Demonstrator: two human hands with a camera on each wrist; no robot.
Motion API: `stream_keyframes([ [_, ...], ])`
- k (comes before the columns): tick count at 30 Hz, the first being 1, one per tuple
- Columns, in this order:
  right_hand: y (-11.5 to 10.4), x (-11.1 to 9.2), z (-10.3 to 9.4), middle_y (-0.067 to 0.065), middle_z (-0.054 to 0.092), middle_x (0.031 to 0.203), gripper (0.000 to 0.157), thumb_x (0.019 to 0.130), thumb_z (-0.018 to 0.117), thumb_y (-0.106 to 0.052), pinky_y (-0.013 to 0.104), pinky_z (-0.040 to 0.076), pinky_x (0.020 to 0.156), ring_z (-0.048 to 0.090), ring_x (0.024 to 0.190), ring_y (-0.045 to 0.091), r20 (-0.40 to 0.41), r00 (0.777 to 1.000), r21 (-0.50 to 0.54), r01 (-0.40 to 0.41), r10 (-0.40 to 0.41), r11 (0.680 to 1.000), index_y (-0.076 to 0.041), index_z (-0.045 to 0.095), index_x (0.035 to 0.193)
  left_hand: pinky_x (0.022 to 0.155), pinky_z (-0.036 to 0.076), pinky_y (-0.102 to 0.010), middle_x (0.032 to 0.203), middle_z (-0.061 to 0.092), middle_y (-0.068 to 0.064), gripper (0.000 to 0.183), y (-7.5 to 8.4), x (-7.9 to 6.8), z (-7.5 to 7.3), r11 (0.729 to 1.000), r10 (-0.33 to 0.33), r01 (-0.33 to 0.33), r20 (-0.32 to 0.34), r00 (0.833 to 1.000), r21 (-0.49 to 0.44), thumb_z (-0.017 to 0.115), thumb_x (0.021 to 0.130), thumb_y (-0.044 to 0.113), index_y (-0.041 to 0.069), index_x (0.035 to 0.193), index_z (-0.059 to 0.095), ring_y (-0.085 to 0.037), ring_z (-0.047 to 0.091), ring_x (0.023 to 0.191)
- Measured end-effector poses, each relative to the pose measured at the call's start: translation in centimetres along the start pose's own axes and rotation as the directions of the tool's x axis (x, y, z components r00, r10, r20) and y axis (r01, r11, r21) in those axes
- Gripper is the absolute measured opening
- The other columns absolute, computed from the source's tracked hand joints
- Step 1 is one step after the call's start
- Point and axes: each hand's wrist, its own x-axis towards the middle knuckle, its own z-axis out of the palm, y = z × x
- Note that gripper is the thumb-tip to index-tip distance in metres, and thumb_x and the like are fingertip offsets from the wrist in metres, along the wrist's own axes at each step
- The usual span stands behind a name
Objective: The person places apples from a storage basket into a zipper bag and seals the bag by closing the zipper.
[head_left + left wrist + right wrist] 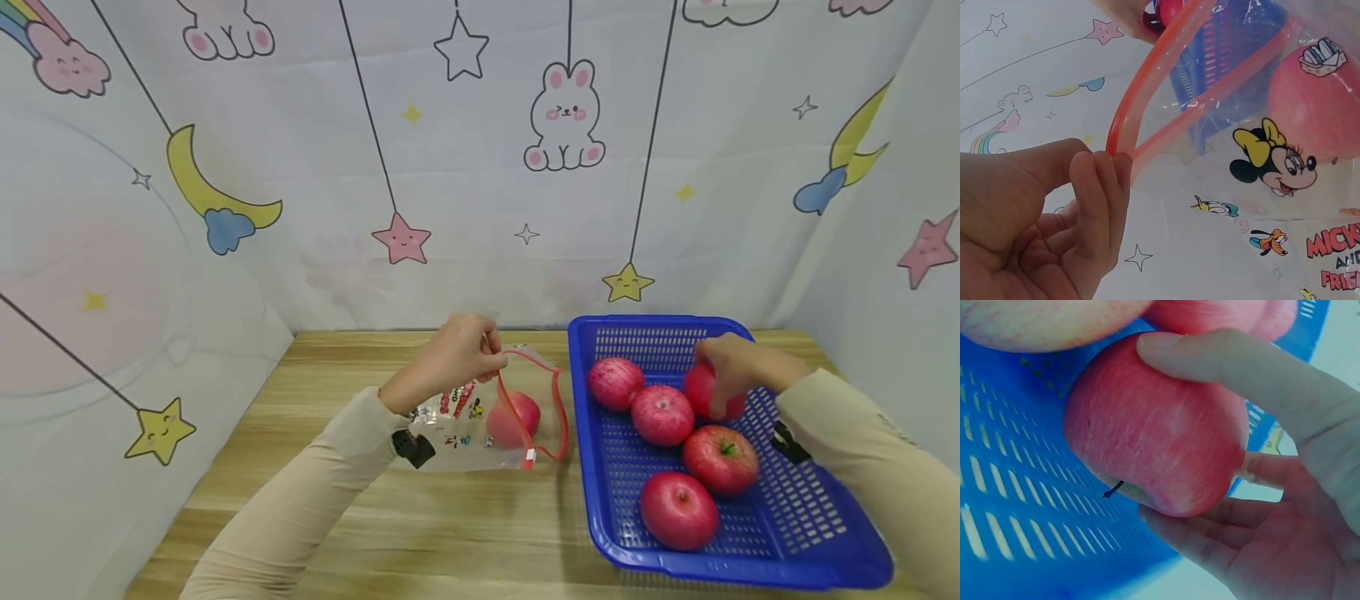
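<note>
My left hand pinches the red-orange rim of a clear zip bag printed with cartoon figures. The bag's mouth gapes towards the basket, and an apple lies inside the bag. In the left wrist view the rim passes between thumb and fingertips. At the right, my right hand grips a red apple within the blue plastic basket. The right wrist view shows the thumb on one side of this apple and fingers on the other, its stem pointing away from the palm.
Several more apples sit in the basket, among them a front one and one with a green stem hollow. The basket stands right of the bag on a wooden table. A patterned cloth hangs behind.
</note>
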Motion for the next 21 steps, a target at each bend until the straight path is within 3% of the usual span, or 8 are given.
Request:
stream_keyframes([
  [6, -0.2, -0.3, -1.3, 0.005, 0.057, 0.083, 0.058, 0.055, 0.087, -0.018, 0.035, 0.049, 0.062, 0.054, 0.073, 0.021, 0.052, 0.998, 0.072, -0.046, 0.042, 0.996, 0.003, 0.056, 0.099, 0.052, 0.048, -0.022, 0.063, 0.065, -0.001, 0.009, 0.0, 0.0, 0.1, 1.000, -0.018, 0.018, -0.003, 1.000, -0.023, 0.063, 0.089, 0.001, 0.002, 0.081, 0.061, -0.012, 0.061, 0.055],
  [10, -0.1, -0.5, -1.8, 0.010, 0.061, 0.093, 0.066, 0.059, 0.089, -0.021, 0.039, 0.053, 0.067, 0.058, 0.079, 0.023, 0.064, 0.997, 0.109, -0.054, 0.047, 0.993, 0.008, 0.054, 0.108, 0.051, 0.046, -0.022, 0.063, 0.065, -0.001, 0.009, 0.0, 0.0, 0.2, 0.999, -0.020, 0.020, -0.004, 1.000, -0.032, 0.064, 0.089, 0.002, 0.003, 0.081, 0.061, -0.013, 0.061, 0.055],
  [17, -0.2, -0.5, -2.1, 0.004, 0.058, 0.082, 0.062, 0.060, 0.090, -0.029, 0.034, 0.050, 0.061, 0.054, 0.070, 0.017, -0.047, 0.997, 0.073, 0.062, -0.058, 0.995, 0.005, 0.054, 0.097, 0.050, 0.043, -0.022, 0.060, 0.063, -0.001, 0.010, -0.1, 0.0, 0.1, 1.000, -0.017, 0.017, -0.014, 1.000, -0.025, 0.064, 0.090, 0.002, 0.003, 0.080, 0.061, -0.016, 0.059, 0.053],
  [21, -0.7, -0.3, -2.3, 0.005, 0.058, 0.085, 0.064, 0.061, 0.091, -0.030, 0.033, 0.049, 0.061, 0.054, 0.073, 0.019, -0.099, 0.992, 0.065, 0.085, -0.078, 0.994, 0.006, 0.054, 0.099, 0.050, 0.043, -0.022, 0.060, 0.063, -0.001, 0.010, -0.1, -0.1, 0.0, 1.000, -0.015, 0.014, -0.019, 1.000, -0.016, 0.064, 0.090, 0.001, 0.003, 0.080, 0.061, -0.014, 0.059, 0.052],
])
